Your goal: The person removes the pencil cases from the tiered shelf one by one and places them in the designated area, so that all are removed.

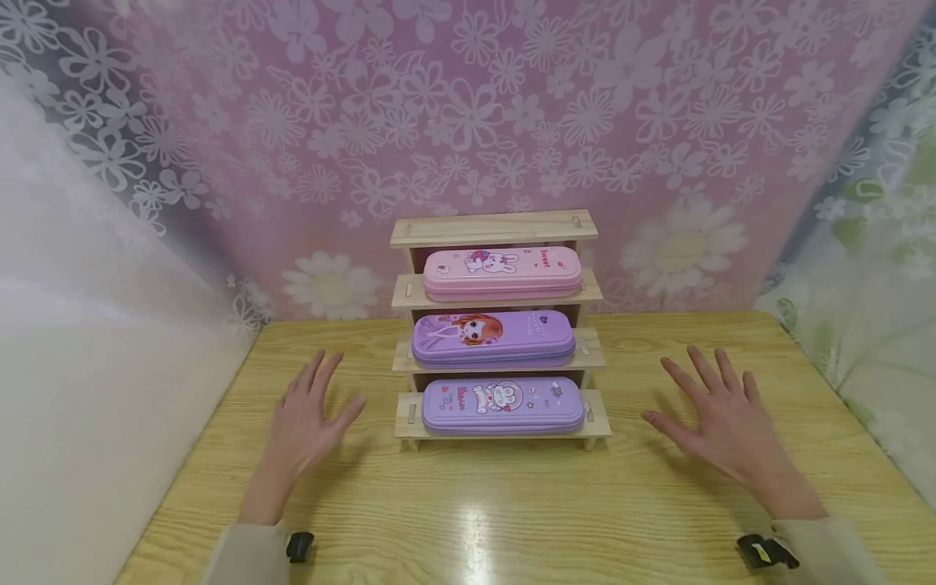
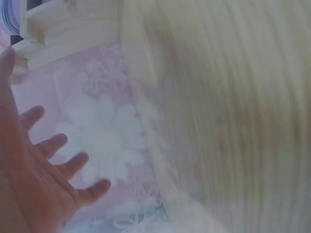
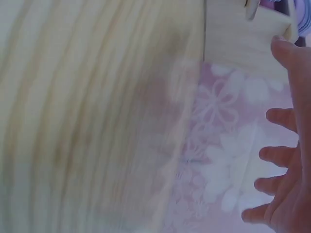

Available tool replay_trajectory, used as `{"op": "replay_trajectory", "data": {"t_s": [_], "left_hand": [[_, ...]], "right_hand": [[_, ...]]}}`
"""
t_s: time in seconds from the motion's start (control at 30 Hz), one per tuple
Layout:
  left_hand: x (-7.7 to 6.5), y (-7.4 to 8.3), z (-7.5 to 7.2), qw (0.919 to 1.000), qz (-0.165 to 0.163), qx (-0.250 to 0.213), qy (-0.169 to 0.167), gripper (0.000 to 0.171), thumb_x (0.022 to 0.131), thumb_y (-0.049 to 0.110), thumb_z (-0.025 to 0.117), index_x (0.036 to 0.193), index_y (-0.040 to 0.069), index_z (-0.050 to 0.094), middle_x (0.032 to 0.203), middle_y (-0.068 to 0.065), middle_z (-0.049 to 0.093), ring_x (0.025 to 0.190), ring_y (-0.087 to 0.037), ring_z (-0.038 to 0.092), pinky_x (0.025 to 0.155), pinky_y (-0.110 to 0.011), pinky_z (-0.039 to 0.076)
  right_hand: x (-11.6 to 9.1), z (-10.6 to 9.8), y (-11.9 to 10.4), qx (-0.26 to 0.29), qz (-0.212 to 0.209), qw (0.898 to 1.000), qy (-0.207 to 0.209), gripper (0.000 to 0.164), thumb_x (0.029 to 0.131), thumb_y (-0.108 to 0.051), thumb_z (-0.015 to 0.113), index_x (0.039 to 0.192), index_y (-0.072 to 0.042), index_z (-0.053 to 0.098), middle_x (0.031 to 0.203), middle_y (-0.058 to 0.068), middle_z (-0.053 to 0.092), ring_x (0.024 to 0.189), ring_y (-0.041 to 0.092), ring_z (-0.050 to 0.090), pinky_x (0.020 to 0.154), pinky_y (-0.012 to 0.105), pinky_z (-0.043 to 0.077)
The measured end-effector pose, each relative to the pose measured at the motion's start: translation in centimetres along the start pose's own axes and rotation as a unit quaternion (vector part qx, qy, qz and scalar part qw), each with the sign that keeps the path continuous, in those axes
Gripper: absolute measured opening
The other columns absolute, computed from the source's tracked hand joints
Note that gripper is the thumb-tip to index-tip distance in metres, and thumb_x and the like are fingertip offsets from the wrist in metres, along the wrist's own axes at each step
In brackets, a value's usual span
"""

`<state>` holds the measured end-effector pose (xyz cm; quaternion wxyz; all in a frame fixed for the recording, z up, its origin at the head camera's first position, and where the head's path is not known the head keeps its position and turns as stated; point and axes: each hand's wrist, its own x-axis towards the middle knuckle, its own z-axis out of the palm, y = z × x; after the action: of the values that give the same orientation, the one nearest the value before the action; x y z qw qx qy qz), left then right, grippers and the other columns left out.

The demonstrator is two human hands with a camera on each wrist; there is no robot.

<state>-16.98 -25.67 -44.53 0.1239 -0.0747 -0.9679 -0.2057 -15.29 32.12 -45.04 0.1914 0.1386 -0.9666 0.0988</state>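
A small wooden tiered rack (image 1: 494, 227) stands at the middle of the table. Three zip pencil cases lie on its steps: a pink one (image 1: 468, 272) with a rabbit on the upper step, a purple one (image 1: 439, 335) with a red-haired girl in the middle, and a lilac one (image 1: 541, 406) with a rabbit in a helmet at the bottom. My left hand (image 1: 305, 426) is to the left of the rack, fingers spread, holding nothing. To the right, my right hand (image 1: 727, 422) also has its fingers spread around nothing. Both wrist views show the rack's side beyond the thumb.
The wood-grain table (image 1: 512, 504) runs up to a pink flowered backdrop (image 1: 468, 106). A whitish sheet (image 1: 95, 309) borders the left side, and a leaf-patterned sheet (image 1: 885, 284) the right. Black straps (image 1: 300, 547) show at both sleeve cuffs.
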Motion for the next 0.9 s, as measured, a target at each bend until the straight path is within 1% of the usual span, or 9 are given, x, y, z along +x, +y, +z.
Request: {"op": "replay_trajectory", "data": {"t_s": [0.07,0.13,0.23,0.33,0.43,0.5,0.67,0.77,0.9], "left_hand": [[0.4,0.6,0.1,0.9983,0.01,-0.056,0.011,0.074,0.098,0.054,0.06,0.161,0.028,0.029,0.167,-0.016,0.028,0.145,-0.05,0.036,0.105,-0.076,0.034],[0.8,1.4,0.3,0.9932,0.016,-0.113,0.019,0.069,0.099,0.046,0.062,0.16,0.029,0.033,0.165,-0.014,0.033,0.144,-0.047,0.039,0.107,-0.073,0.035],[1.4,2.6,0.6,0.9802,0.024,-0.195,0.028,0.063,0.099,0.036,0.065,0.157,0.027,0.04,0.16,-0.012,0.042,0.142,-0.041,0.044,0.108,-0.069,0.038],[2.1,3.7,1.1,0.9657,0.028,-0.256,0.032,0.058,0.1,0.029,0.066,0.153,0.024,0.045,0.156,-0.012,0.047,0.138,-0.039,0.049,0.106,-0.067,0.042],[2.8,4.6,1.5,0.9542,0.021,-0.297,0.029,0.055,0.1,0.028,0.065,0.151,0.021,0.048,0.154,-0.012,0.049,0.136,-0.041,0.052,0.105,-0.066,0.044],[3.3,5.1,1.9,0.9468,0.014,-0.321,0.023,0.054,0.1,0.028,0.065,0.15,0.018,0.049,0.154,-0.012,0.05,0.135,-0.043,0.053,0.105,-0.066,0.045],[4.6,5.6,3.0,0.9266,-0.011,-0.376,-0.003,0.047,0.101,0.027,0.065,0.145,0.017,0.054,0.149,-0.011,0.054,0.133,-0.039,0.057,0.106,-0.058,0.048],[5.3,5.6,3.8,0.9116,-0.025,-0.41,-0.022,0.042,0.103,0.024,0.062,0.144,0.017,0.055,0.148,-0.011,0.054,0.13,-0.034,0.058,0.105,-0.052,0.051],[5.9,5.3,4.6,0.8834,-0.042,-0.465,-0.036,0.04,0.103,0.018,0.06,0.143,0.014,0.054,0.146,-0.016,0.052,0.12,-0.026,0.062,0.096,-0.046,0.058]], "right_hand": [[0.3,-0.1,-1.0,0.032,-0.012,0.999,0.017,0.083,0.081,-0.055,0.079,0.151,-0.018,0.051,0.157,0.026,0.042,0.145,0.056,0.033,0.103,0.08,0.031],[0.6,0.0,-1.9,0.059,-0.026,0.997,0.035,0.079,0.079,-0.048,0.083,0.146,-0.015,0.056,0.152,0.025,0.049,0.141,0.054,0.04,0.1,0.077,0.037],[0.9,0.4,-3.3,0.094,-0.055,0.992,0.069,0.073,0.073,-0.034,0.089,0.138,-0.012,0.063,0.143,0.024,0.057,0.131,0.051,0.051,0.094,0.07,0.045],[1.1,0.9,-4.5,0.126,-0.08,0.984,0.094,0.071,0.069,-0.023,0.091,0.134,-0.011,0.066,0.137,0.02,0.062,0.125,0.045,0.057,0.092,0.06,0.049],[1.2,1.2,-5.6,0.16,-0.09,0.978,0.098,0.07,0.069,-0.018,0.092,0.134,-0.015,0.067,0.135,0.016,0.063,0.123,0.037,0.059,0.092,0.048,0.048],[1.3,1.5,-6.2,0.183,-0.09,0.974,0.094,0.068,0.07,-0.016,0.092,0.133,-0.017,0.067,0.134,0.012,0.064,0.122,0.032,0.059,0.095,0.038,0.047],[1.4,2.2,-7.3,0.242,-0.096,0.962,0.083,0.063,0.07,-0.011,0.091,0.129,-0.013,0.069,0.129,0.006,0.065,0.122,0.022,0.059,0.105,0.012,0.036],[1.5,2.6,-8.0,0.277,-0.104,0.952,0.077,0.061,0.069,-0.009,0.092,0.126,-0.01,0.07,0.126,0.006,0.067,0.121,0.016,0.059,0.107,0.007,0.035],[1.6,3.0,-8.9,0.299,-0.11,0.946,0.063,0.061,0.069,-0.011,0.093,0.126,-0.012,0.071,0.127,0.005,0.068,0.122,0.013,0.06,0.109,0.008,0.036]]}}
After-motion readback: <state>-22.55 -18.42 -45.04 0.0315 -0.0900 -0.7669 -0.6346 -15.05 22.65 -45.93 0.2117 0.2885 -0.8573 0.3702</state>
